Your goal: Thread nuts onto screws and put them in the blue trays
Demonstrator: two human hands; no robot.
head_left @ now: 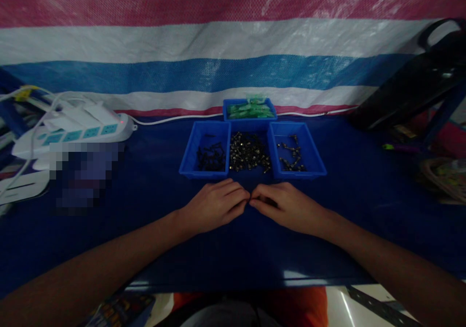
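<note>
A person's left hand (214, 205) and right hand (287, 205) meet fingertip to fingertip, fingers curled, any pinched part hidden, before three blue parts trays (251, 174) on a dark blue table (145, 210).

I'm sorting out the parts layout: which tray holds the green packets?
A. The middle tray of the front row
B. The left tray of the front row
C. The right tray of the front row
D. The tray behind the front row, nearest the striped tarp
D: the green packets lie in the rear blue tray by the striped tarp; the three front trays hold small dark parts.
</note>
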